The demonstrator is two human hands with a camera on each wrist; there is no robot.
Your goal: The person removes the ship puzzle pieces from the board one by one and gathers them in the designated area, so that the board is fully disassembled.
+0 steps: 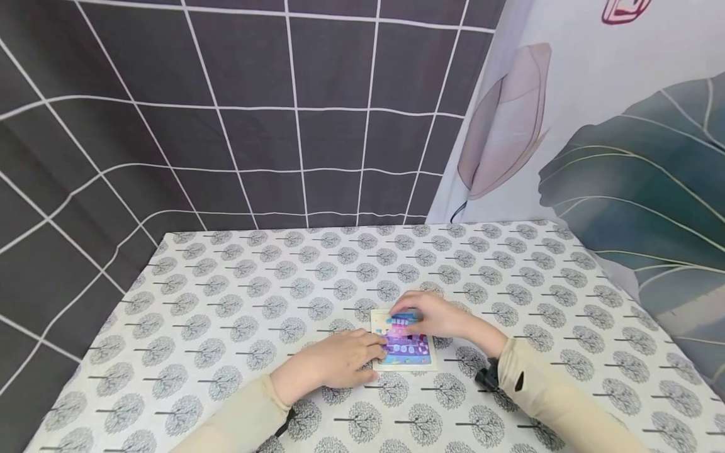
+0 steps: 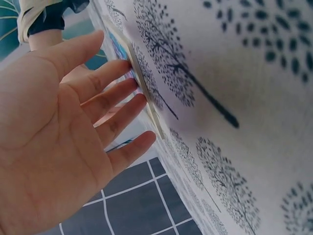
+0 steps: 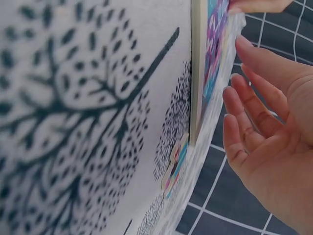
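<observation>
A small flat picture board, bright purple and blue with a pale rim, lies on the table in front of me. It looks like a tray puzzle. My left hand rests at its left side, fingers extended with the tips at the edge. Over the upper right part hovers my right hand, fingers bent loosely downward. Its palm and fingers hold nothing in the right wrist view. Beyond the end of the board's edge, a small loose coloured piece with a pale edge lies on the cloth.
A white tablecloth printed with grey trees covers the table. Behind it hangs a dark curtain with a white grid. A pale curtain with large leaf shapes hangs at the right.
</observation>
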